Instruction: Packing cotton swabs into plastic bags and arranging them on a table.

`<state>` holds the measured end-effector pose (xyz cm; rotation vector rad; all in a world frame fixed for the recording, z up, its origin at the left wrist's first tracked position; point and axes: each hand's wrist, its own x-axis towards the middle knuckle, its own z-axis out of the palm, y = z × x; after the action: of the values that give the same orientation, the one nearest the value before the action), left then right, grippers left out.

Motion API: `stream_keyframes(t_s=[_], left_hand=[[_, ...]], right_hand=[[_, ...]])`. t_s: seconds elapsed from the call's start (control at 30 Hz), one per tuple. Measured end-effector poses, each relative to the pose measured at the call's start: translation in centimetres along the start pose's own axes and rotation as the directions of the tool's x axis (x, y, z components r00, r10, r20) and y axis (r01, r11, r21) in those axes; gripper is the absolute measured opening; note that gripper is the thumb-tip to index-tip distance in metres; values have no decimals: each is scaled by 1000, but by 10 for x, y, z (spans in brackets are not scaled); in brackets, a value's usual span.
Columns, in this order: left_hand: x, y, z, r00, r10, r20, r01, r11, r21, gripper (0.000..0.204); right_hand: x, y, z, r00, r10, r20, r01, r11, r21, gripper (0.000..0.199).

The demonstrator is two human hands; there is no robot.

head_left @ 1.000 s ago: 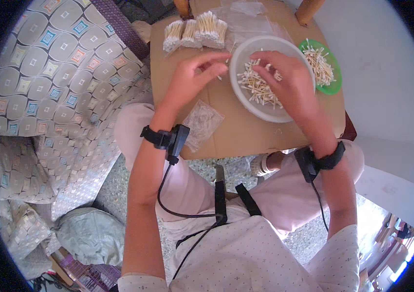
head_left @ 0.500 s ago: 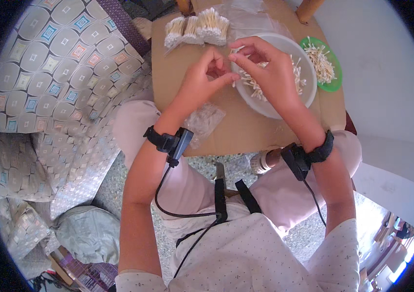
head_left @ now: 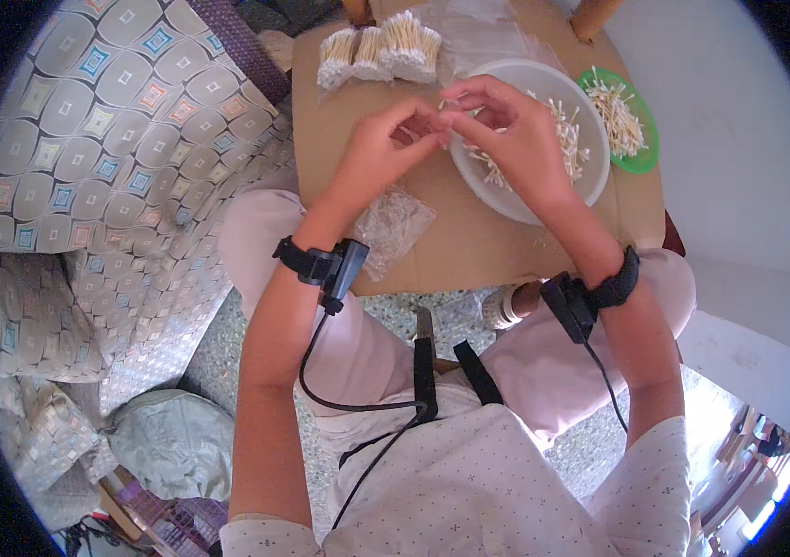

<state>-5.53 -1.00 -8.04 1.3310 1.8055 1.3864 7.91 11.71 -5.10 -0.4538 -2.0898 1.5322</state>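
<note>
Cotton swabs (head_left: 571, 148) lie jumbled in the bowl (head_left: 605, 162) beneath the right hand (head_left: 520, 130), left hand (head_left: 385, 144) farther. Fingers curl close together; whether pinching, I cannot tell.

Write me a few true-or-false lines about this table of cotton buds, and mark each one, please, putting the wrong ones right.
1. Loose cotton buds lie in both the white bowl and the green dish. True.
2. The green dish stands to the left of the white bowl. False: it stands to the right.
3. The fingertips of the left hand and right hand are close together. True.
4. Both wrists are bare. False: each wears a black strap.
5. A clear plastic bag lies on the cardboard, nearer the person than the bundled buds. True.
</note>
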Motion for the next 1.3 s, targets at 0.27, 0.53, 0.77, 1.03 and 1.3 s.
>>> stream_keyframes(t_s=[0.27, 0.53, 0.77, 1.03, 1.3], left_hand=[[-7, -22, -24, 972, -111, -208, 80, 985, -153, 31], [-14, -51, -35, 941, -281, -189, 267, 959, -99, 35], [-9, -57, -30, 966, -196, -167, 228, 954, 195, 26], [-8, -40, -25, 970, -127, -206, 202, 893, 401, 28], [-11, -40, -14, 987, 24, -157, 74, 807, 586, 16]], right_hand=[[-11, 11, -3, 922, -262, 284, 384, 545, -745, 66], [-12, 21, -5, 927, -126, 353, 370, 466, -804, 63], [-9, 18, -3, 907, -200, 370, 418, 337, -844, 38], [0, 13, 22, 872, -191, 451, 489, 286, -824, 21], [13, 30, 45, 923, -98, 371, 383, 159, -910, 17]])
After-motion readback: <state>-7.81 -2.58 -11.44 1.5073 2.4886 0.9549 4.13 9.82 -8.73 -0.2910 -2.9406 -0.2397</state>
